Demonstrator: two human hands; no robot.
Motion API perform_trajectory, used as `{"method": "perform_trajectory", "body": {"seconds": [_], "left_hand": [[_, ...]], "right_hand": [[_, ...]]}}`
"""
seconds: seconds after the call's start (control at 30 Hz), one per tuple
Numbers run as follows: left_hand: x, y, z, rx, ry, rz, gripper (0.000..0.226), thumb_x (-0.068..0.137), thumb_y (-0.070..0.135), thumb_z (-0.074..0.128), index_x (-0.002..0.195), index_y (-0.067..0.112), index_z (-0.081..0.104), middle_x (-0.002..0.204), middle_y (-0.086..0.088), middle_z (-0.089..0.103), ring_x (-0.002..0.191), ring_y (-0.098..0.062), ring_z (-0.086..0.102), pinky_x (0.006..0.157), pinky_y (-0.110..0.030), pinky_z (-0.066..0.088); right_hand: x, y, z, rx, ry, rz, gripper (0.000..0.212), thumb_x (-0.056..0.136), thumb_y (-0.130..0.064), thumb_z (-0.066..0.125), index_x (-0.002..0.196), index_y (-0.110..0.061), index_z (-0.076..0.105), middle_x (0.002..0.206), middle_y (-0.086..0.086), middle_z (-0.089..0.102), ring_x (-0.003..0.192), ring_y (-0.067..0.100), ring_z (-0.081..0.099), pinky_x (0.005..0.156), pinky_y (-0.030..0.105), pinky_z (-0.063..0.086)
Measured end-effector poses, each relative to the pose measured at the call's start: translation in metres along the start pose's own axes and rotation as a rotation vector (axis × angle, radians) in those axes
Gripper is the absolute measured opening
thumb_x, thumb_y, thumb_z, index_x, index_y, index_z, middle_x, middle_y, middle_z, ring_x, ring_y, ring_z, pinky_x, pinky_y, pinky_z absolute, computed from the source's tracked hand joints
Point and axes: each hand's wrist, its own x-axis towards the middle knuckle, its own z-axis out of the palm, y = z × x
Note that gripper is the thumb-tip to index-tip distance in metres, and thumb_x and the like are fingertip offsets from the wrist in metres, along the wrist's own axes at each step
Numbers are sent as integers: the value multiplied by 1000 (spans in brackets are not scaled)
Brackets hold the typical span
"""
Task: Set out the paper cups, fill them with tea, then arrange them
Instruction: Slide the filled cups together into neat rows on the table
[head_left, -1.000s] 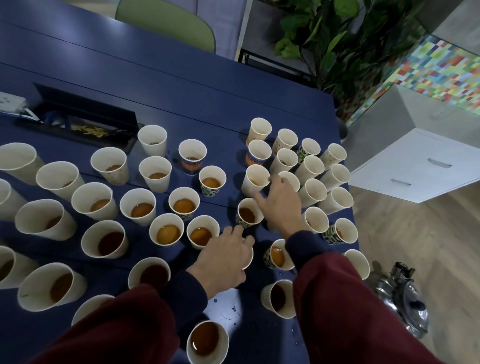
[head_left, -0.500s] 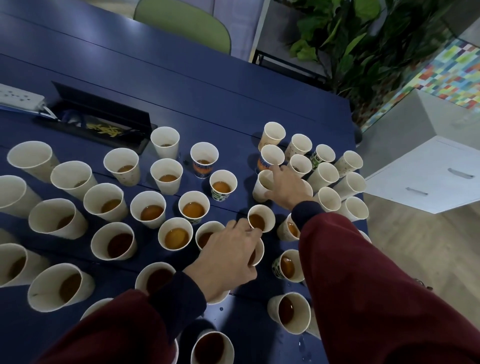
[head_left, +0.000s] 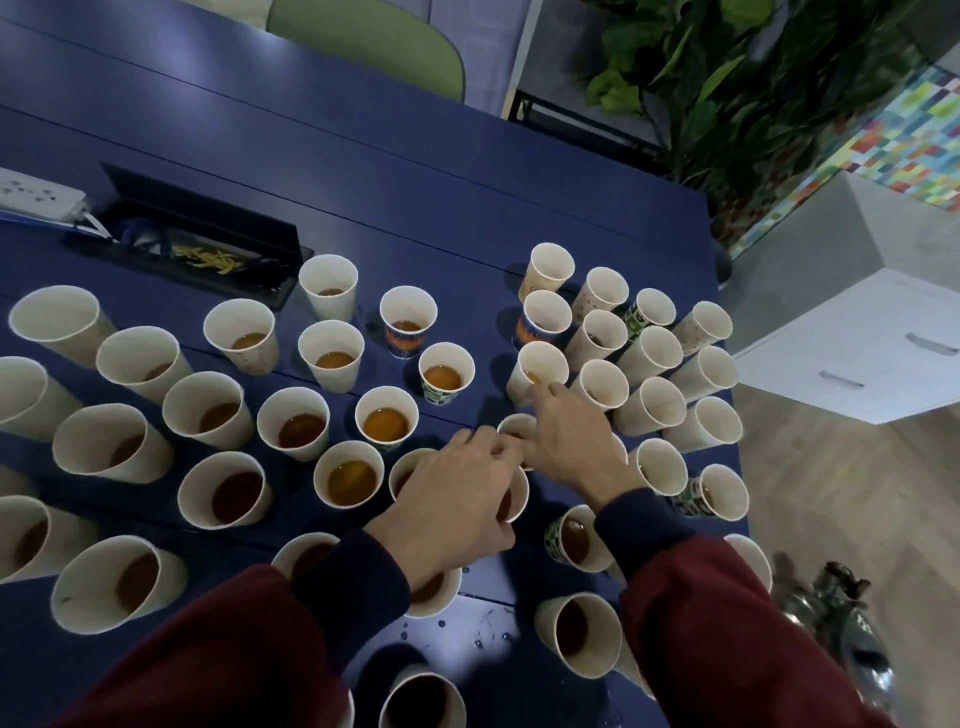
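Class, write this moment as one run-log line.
phase: arranging | left hand: grips tea cup from above | right hand: touches plain cup rim

Single wide-angle view from a head-worn camera, facing forward and steeply down across the blue surface (head_left: 415, 182), close above the left hand (head_left: 452, 504) and right hand (head_left: 566, 441), paper cups (head_left: 331, 353) filling the frame, floor (head_left: 831, 493) at right edge

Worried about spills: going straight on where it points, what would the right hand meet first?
Likely the plain white paper cup ahead of the right hand; depth unclear, they may already touch.
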Motion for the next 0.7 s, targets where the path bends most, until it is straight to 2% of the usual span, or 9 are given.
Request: {"method": "perform_trajectory", "body": {"seconds": [0.13,0.27,0.43,0.6,0.7], "left_hand": [[-5,3,2,68,-25,-10,62,83,46,68,137,30,42,127,0,48,114,-19,48,87,-33,51],[-10,5,0,70,-23,-16,66,84,50,68,141,32,40,128,1,48,116,-19,47,90,-32,47],[-15,4,-3,71,-38,-47,67,85,50,69,141,28,40,135,-1,47,120,-20,47,96,-33,46],[-22,7,-3,70,-32,-44,68,84,50,69,142,29,39,132,0,48,119,-19,47,94,-32,45],[-25,9,-7,38,1,-61,65,83,48,69,139,29,41,132,1,47,119,-19,46,89,-31,44]], "right_hand": [[-8,8,16,-38,-60,-2,71,82,-64,68,131,-17,50,121,10,61,108,33,63,77,38,45],[-10,14,21,-43,-37,14,76,82,-68,67,135,-16,49,122,9,58,109,30,61,83,39,47],[-12,17,20,-14,-8,67,68,84,-56,71,134,-15,51,129,7,55,115,30,59,83,39,47],[-17,17,22,67,2,96,75,81,-61,73,136,-17,49,132,6,55,119,27,57,85,39,47],[-32,14,16,231,123,139,64,87,-46,73,139,-16,50,136,7,57,122,29,56,91,40,46]]}}
